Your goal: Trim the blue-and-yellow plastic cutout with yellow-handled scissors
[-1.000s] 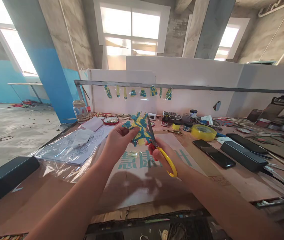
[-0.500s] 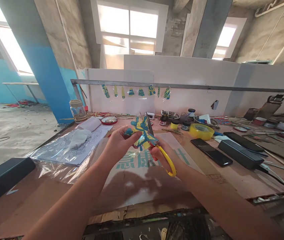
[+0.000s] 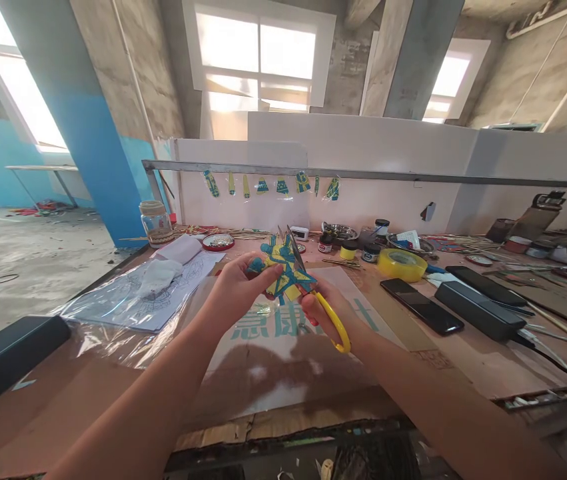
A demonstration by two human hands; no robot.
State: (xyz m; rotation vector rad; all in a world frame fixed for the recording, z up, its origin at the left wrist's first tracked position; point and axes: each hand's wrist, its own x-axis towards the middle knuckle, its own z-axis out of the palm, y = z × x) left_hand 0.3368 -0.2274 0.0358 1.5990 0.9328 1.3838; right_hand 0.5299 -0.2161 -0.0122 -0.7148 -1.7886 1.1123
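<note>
My left hand (image 3: 243, 283) pinches a blue and yellow patterned cutout (image 3: 283, 263) between thumb and fingers, held up above the table. My right hand (image 3: 330, 310) grips a pair of yellow-handled scissors (image 3: 336, 323), its fingers through the loops. The dark blades point away from me and lie against the right edge of the cutout, slightly parted at the tips. Below both hands lies a pale sheet (image 3: 263, 380) with large green lettering, partly hidden by them.
Drawn papers (image 3: 148, 307) under clear plastic lie left, near a glass jar (image 3: 154, 223). Small paint jars (image 3: 348, 250), a yellow tape roll (image 3: 402, 265), a phone (image 3: 422, 305) and a black power adapter (image 3: 480, 312) stand right. Similar cutouts (image 3: 282, 185) hang from the rail behind.
The cutout has turned slightly in my left hand, showing less glare. The scissor blades have shifted a little leftward at the tips; both hands keep nearly the same place.
</note>
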